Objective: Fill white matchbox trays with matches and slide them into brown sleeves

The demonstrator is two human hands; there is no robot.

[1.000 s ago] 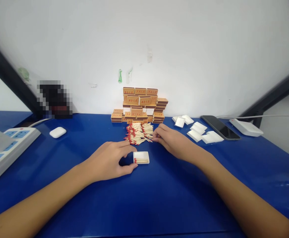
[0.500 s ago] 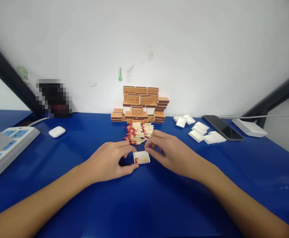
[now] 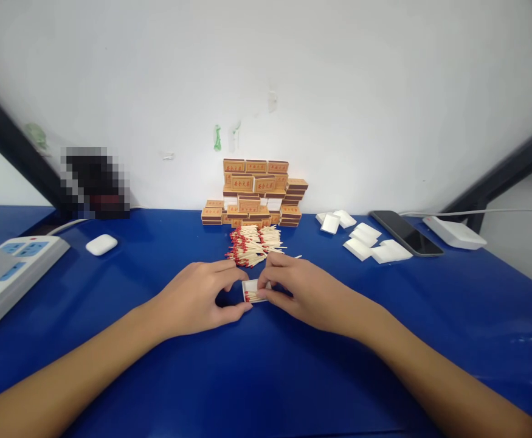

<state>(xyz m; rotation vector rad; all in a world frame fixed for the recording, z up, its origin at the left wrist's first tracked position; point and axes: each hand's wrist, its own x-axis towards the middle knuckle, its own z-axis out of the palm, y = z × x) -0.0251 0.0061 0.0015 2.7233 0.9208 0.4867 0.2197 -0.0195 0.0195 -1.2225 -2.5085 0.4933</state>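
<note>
A small white matchbox tray (image 3: 250,284) lies on the blue table with several red-tipped matches (image 3: 252,297) along its near side. My left hand (image 3: 206,298) grips the tray at its left end, index finger at the far edge and thumb at the near edge. Over the tray's right part, my right hand (image 3: 300,287) has thumb and fingertips pinched together at the matches; whatever is between them is hidden. Just behind the hands, a heap of loose matches (image 3: 252,245) lies on the table, heads mostly to the left.
Orange-and-brown matchboxes (image 3: 252,194) are stacked against the wall. White empty trays (image 3: 360,244) lie right of them, near a dark phone (image 3: 407,233) and a white flat box (image 3: 455,233). A white earbud case (image 3: 102,244) and a power strip (image 3: 24,274) are at left.
My right hand has shifted left and slightly down, its fingertips going from the tray's right edge to over the matches inside. My left hand stays on the tray.
</note>
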